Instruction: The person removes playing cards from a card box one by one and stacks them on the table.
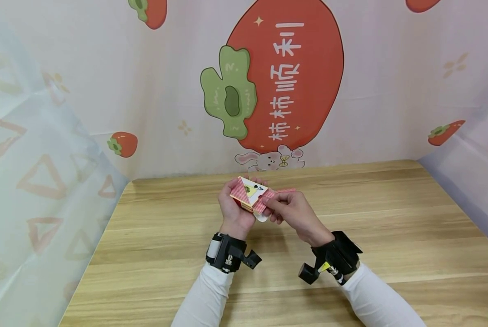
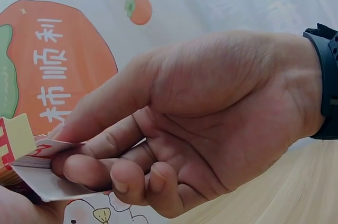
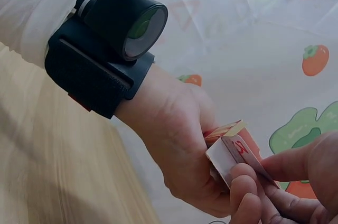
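Observation:
A playing-card box (image 1: 250,193), patterned red with an ace on its upper face, lies tilted across my left hand (image 1: 236,211), which grips it with the thumb along its left side. My right hand (image 1: 295,211) pinches the box's near right end with thumb and fingers. In the left wrist view, the thumb and fingertips of the right hand (image 2: 185,113) hold a white-faced flap (image 2: 45,182) with red print above it. From the right wrist, a pale flap (image 3: 222,163) stands out between both hands. A thin red strip (image 1: 286,190) shows behind the right hand.
A wooden table (image 1: 166,272) lies under both forearms. Behind it hangs a pale cloth (image 1: 166,81) printed with persimmons and a rabbit. Both wrists wear black camera mounts (image 1: 227,252), the arms above them in white sleeves.

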`<state>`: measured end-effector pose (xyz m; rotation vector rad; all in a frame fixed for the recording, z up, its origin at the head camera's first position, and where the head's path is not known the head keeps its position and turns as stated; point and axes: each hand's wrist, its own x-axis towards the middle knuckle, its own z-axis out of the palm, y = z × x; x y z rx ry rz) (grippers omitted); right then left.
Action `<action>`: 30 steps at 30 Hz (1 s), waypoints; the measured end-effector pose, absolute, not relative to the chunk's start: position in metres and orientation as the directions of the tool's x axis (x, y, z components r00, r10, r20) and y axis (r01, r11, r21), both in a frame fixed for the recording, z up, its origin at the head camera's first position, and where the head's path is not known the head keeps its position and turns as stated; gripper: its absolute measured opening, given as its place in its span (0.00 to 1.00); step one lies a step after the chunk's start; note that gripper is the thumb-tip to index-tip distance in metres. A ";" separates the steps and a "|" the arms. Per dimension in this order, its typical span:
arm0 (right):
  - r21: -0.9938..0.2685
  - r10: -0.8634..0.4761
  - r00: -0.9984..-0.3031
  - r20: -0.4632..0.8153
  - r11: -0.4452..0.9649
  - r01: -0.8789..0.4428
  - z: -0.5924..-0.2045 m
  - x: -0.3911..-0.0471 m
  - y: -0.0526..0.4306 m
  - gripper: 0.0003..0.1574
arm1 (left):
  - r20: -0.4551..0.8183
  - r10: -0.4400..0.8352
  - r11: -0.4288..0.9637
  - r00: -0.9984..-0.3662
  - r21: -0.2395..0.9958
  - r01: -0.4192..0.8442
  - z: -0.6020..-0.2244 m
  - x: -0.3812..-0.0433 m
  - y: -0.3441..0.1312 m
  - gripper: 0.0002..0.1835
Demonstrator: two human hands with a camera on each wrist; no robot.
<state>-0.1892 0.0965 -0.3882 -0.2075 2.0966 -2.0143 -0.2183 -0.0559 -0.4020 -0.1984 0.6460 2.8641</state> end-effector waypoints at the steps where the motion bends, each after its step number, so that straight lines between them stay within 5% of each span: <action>1: -0.997 -0.257 -0.964 -0.065 0.047 0.055 -0.388 -0.189 0.097 0.13 | -0.174 0.168 -0.886 -0.970 0.405 -0.226 -0.402 -0.218 -0.056 0.19; 21: -0.993 -0.251 -0.962 -0.110 -0.009 0.116 -0.374 -0.187 0.106 0.12 | -0.255 0.153 -0.928 -0.955 0.296 -0.227 -0.406 -0.223 -0.061 0.22; 30: -0.988 -0.277 -0.953 -0.121 -0.061 0.143 -0.371 -0.186 0.109 0.12 | -0.198 0.144 -0.935 -0.969 0.293 -0.199 -0.405 -0.224 -0.066 0.20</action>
